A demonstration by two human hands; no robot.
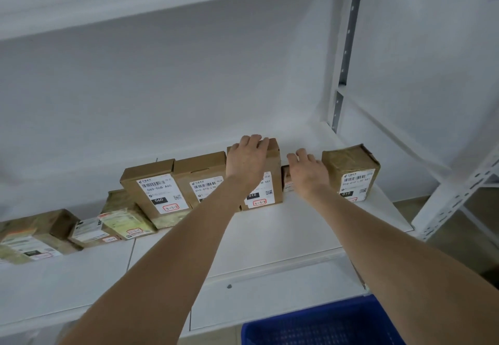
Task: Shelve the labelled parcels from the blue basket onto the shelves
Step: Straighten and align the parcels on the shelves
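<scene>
We hold the upright parcel (270, 180), left hand (247, 159) curled over its top; the small parcel (286, 178) lies just beneath our spread-fingered right hand (307, 172).

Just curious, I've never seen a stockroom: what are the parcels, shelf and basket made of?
The parcels: matte brown cardboard, with folded flaps and white paper labels. The shelf: smooth white, probably painted metal, judging by its slotted upright. The basket: blue lattice, likely plastic.

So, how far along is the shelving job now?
Done: several labelled parcels stand in a row on the shelf. In hand: the left hand holds the top of the tall box, the right hand rests on a small parcel beside it. Left: unclear; the blue basket shows no parcels where visible.
</scene>
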